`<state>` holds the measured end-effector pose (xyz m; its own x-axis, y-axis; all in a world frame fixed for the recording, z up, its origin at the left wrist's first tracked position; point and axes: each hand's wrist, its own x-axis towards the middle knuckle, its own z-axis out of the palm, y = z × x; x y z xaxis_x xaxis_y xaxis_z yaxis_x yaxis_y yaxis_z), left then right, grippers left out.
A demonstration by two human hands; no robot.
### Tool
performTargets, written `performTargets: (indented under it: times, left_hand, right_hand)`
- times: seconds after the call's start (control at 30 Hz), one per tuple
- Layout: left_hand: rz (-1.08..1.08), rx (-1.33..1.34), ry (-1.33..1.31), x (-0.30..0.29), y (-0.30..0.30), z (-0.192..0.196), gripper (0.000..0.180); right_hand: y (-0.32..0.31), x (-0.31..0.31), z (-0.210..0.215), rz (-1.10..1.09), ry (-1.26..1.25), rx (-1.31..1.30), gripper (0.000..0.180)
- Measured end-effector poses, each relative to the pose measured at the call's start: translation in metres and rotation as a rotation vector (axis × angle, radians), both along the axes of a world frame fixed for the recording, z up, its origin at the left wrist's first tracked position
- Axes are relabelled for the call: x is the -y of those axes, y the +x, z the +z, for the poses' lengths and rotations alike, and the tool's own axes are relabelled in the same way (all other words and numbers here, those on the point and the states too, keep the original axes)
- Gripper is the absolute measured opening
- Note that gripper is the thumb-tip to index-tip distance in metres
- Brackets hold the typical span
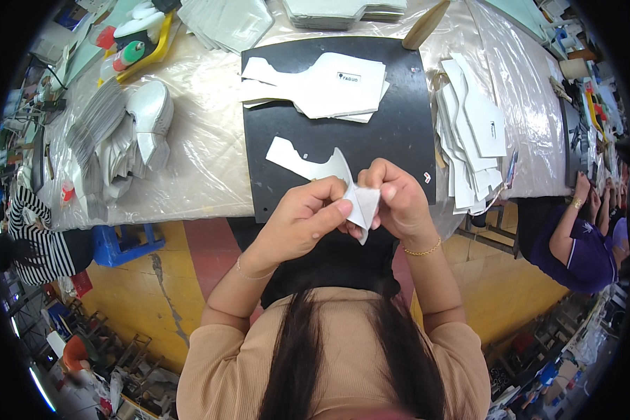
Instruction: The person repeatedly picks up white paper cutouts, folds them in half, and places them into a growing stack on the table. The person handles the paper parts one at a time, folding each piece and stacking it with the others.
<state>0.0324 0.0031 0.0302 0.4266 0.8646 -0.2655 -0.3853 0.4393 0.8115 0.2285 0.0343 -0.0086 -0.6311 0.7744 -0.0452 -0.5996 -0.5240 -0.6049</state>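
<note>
A white cut-out piece [315, 168], flat and curved like a shoe-upper part, is held between both hands over the near edge of a black board [399, 133]. My left hand [308, 215] grips it with the thumb on top and fingers beneath. My right hand [401, 203] pinches the folded corner at the piece's near right end, where a thin whitish layer shows between the fingers. Whether that layer is separate from the piece I cannot tell. Beyond my hands, a stack of similar white pieces [329, 91] lies on the board.
More white stacks lie on the plastic-covered table [203, 161]: one at the right [462, 140], curved ones at the left [94, 133], others behind. A wooden rod [425, 26] stands by the board's far corner. A yellow tray [166, 40] holds bottles. Co-workers sit on both sides.
</note>
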Motion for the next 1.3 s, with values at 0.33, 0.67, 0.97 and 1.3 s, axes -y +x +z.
performTargets:
  times: [0.33,0.67,0.97,1.3]
  left_hand:
    - [0.128,-0.201,0.200,0.001,0.006,-0.015,0.019]
    - [0.130,-0.378,0.366,-0.002,0.001,-0.020,0.020]
    - [0.350,-0.267,0.111,0.002,0.015,-0.006,0.016]
    - [0.292,-0.644,0.589,0.000,0.009,-0.018,0.007]
  right_hand:
    - [-0.006,0.013,0.003,-0.342,0.458,0.636,0.036]
    - [-0.006,0.015,0.004,-0.493,0.325,0.810,0.024]
    - [-0.006,0.010,0.023,-0.368,0.305,0.890,0.020]
    - [-0.007,0.008,0.041,-0.248,0.566,1.093,0.016]
